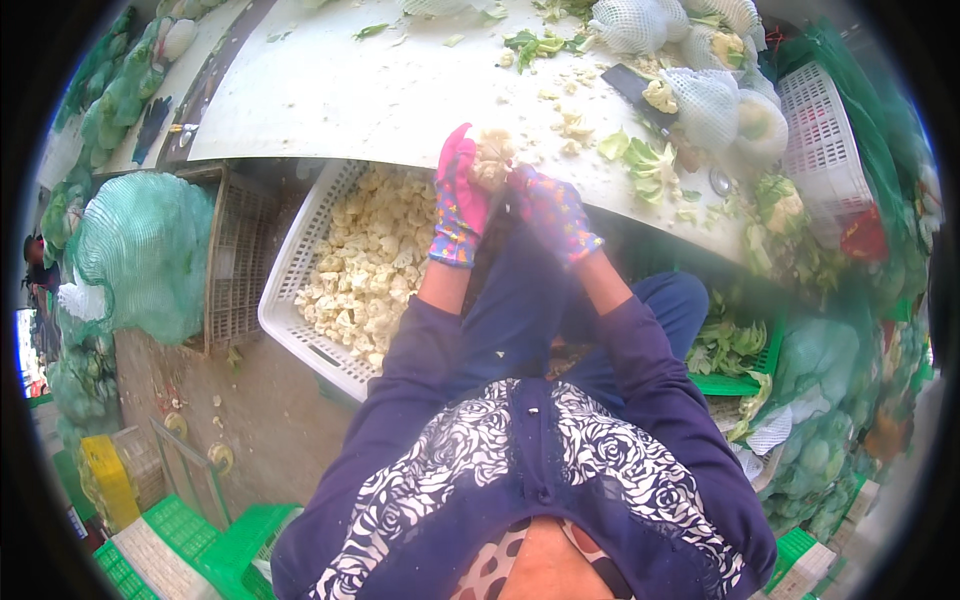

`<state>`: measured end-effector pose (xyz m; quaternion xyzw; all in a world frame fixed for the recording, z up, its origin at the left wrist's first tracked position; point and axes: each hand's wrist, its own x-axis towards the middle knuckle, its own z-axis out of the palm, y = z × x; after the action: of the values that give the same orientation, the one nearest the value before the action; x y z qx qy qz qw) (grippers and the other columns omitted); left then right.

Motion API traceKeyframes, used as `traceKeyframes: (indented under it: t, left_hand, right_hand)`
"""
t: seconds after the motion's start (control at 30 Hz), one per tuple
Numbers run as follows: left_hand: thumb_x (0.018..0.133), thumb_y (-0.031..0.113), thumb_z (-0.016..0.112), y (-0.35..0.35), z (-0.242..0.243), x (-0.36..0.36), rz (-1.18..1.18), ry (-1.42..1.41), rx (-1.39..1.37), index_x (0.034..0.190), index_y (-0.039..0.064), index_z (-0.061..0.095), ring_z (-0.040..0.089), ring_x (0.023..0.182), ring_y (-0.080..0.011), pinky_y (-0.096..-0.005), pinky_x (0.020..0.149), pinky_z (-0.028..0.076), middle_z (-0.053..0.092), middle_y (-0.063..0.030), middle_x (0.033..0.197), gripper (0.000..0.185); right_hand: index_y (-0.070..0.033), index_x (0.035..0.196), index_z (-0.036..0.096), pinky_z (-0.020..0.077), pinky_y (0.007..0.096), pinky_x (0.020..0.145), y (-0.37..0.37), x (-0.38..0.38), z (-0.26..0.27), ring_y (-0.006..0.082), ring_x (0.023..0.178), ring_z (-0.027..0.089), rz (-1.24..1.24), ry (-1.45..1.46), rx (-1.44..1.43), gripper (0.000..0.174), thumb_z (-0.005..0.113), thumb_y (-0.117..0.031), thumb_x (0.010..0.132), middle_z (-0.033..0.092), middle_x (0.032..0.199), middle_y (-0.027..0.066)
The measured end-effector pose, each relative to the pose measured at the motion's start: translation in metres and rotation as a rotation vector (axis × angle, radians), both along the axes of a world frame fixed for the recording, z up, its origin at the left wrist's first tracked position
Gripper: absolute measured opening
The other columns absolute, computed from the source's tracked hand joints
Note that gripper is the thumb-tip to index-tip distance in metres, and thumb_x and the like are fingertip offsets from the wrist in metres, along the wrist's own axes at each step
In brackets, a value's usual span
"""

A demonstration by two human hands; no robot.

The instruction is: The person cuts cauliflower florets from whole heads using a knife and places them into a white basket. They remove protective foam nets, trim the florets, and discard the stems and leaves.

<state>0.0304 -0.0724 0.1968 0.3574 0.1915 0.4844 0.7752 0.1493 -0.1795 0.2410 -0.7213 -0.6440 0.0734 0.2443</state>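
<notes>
My left hand (459, 199), in a pink glove with a flowered cuff, holds a cauliflower piece (492, 157) at the near edge of the white tabletop (330, 90). Close against its right side is my right hand (553, 214), in a flowered glove, with the fingers curled round a small knife (511, 201). Most of the knife is hidden or blurred. Below my left hand, a white plastic crate (289, 277) is filled with cut cauliflower florets (367, 270). Its right part is covered by my arm.
Foam-netted cauliflowers (701, 105), a dark flat blade-like thing (634, 91) and leaf scraps (649, 165) lie on the table's right side. A green crate (724, 384) of leaves stands below. At left are a brown crate (240, 255) and a green mesh sack (142, 247).
</notes>
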Motion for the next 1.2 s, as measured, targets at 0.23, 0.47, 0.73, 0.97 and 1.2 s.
traceKeyframes:
  t: [0.23,0.47,0.73,0.97,1.2]
  left_hand:
    - [0.102,0.028,0.058,-0.003,-0.004,0.001,-0.021,-0.15,-0.042,0.141,0.001,0.052,0.063,0.115,-0.0242,-0.0428,0.095,0.056,0.061,-0.0131,0.126,0.048]
    - [0.101,0.029,0.058,0.0,0.011,-0.027,-0.172,-0.186,-0.073,0.143,0.0,0.05,0.061,0.12,-0.0247,-0.0374,0.103,0.052,0.06,-0.0136,0.134,0.052]
    - [0.104,0.022,0.054,0.022,-0.021,-0.114,-0.037,-0.021,-0.129,0.152,0.004,0.04,0.06,0.12,-0.0209,-0.0365,0.101,0.05,0.06,-0.0109,0.133,0.053]
    - [0.093,0.005,0.058,0.022,-0.035,-0.172,0.004,0.179,-0.037,0.153,0.005,0.041,0.059,0.118,-0.0169,-0.0316,0.103,0.05,0.059,-0.0089,0.132,0.063]
    - [0.085,0.012,0.072,0.011,-0.058,-0.171,0.16,-0.02,-0.102,0.148,-0.001,0.044,0.064,0.114,-0.0226,-0.0351,0.103,0.052,0.062,-0.0136,0.127,0.07]
  right_hand:
    - [-0.004,0.104,0.064,0.054,0.0501,0.07,0.004,-0.001,-0.001,0.0406,0.081,0.068,0.024,0.055,-0.037,0.015,0.061,-0.011,0.091,0.07,0.087,0.0205]
    - [-0.004,0.105,0.068,0.0511,0.0396,0.055,0.02,-0.005,0.004,0.0249,0.058,0.064,0.002,0.566,-0.245,0.022,0.058,-0.022,0.097,0.066,0.07,0.0119]
    - [-0.008,0.107,0.068,0.0479,0.0304,0.048,0.056,-0.055,0.009,0.0127,0.054,0.061,0.117,0.781,-0.437,0.028,0.056,-0.033,0.103,0.065,0.068,0.005]
    - [-0.007,0.107,0.066,0.0498,0.032,0.05,0.08,-0.09,-0.02,0.0154,0.059,0.067,0.173,0.813,-0.447,0.026,0.059,-0.031,0.103,0.068,0.075,0.0069]
    - [-0.007,0.136,0.059,0.0434,0.024,0.044,0.069,-0.136,-0.024,0.0112,0.068,0.07,0.054,1.11,-0.451,0.048,0.07,-0.032,0.096,0.071,0.098,0.0063]
